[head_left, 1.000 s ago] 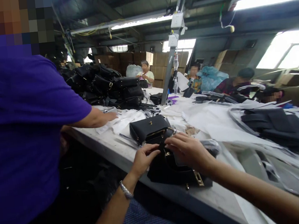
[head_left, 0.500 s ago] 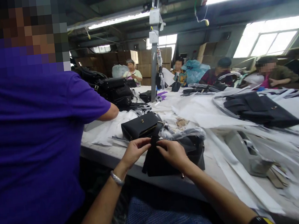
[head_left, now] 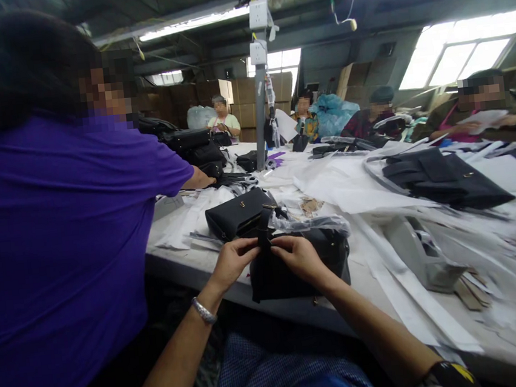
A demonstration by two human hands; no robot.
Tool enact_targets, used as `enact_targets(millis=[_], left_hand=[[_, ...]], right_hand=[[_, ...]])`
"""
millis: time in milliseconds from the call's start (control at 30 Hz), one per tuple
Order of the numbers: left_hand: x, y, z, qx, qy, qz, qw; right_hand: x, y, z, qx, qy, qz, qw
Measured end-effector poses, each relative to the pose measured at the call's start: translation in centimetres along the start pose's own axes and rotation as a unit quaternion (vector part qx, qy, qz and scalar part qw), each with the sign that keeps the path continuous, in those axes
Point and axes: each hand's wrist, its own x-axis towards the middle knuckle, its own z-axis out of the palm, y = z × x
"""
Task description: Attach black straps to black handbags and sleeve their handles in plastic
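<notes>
Left hand (head_left: 233, 261): forearm extends up from the lower frame, a metal bracelet (head_left: 204, 311) on the wrist. Thumb and forefinger are pinched together on a small black tab at the top edge of the handbag (head_left: 332, 256).

Right hand (head_left: 299, 257): forearm enters from the lower right, palm down. Its fingertips are closed on the same tab, almost meeting the left hand's.

The handbag sits at the near edge of the table (head_left: 187, 266), directly in front of the person. Its long axis runs roughly along that edge, with the top turned up and away. The body is matte black, soft-sided and rectangular. Crinkled clear plastic film (head_left: 315, 223) lies across its top. A second black handbag (head_left: 235, 215) with a small gold fitting lies just behind. White paper sheets (head_left: 343, 185) cover the table.
</notes>
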Motion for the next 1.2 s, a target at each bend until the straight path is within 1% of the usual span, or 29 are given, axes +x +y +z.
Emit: enact_targets(millis=[133, 200, 300, 433, 533, 633, 733, 900, 1100, 1200], left_hand=[[0.1, 0.1, 0.4, -0.009, 0.013, -0.011, 1.000], [0.0, 0.4, 0.7, -0.026, 0.010, -0.019, 0.999], [-0.1, 0.8, 0.9, -0.043, -0.002, -0.035, 0.998], [-0.4, 0.8, 0.9, -0.049, -0.018, -0.060, 0.997], [-0.4, 0.7, 0.9, -0.038, -0.006, -0.051, 0.998], [-0.2, 0.9, 1.0, -0.020, 0.005, -0.034, 0.999], [-0.1, 1.0, 1.1, -0.009, 0.008, -0.033, 0.999], [-0.2, 0.7, 1.1, -0.031, 0.000, -0.068, 0.997], [0.0, 0.3, 0.9, -0.043, -0.011, -0.098, 0.994], [0.3, 0.3, 0.8, -0.051, -0.005, -0.117, 0.992]], right_hand=[[-0.1, -0.4, 0.1, -0.064, 0.037, 0.010, 0.997], [-0.1, -0.2, 0.2, -0.076, 0.048, 0.013, 0.996], [0.0, 0.6, 0.4, -0.052, 0.042, 0.006, 0.998], [0.1, 1.4, 0.5, 0.030, 0.018, 0.004, 0.999], [0.1, 1.3, 0.4, 0.073, 0.008, -0.001, 0.997], [0.0, 1.0, 0.5, 0.053, 0.030, 0.001, 0.998], [-0.3, 0.6, 0.6, 0.029, 0.054, 0.012, 0.998], [-0.8, 0.2, 1.1, 0.072, 0.043, 0.016, 0.996], [-0.6, 0.4, 1.6, 0.083, 0.061, 0.035, 0.994], [-0.4, 0.6, 1.7, 0.090, 0.066, 0.038, 0.993]])
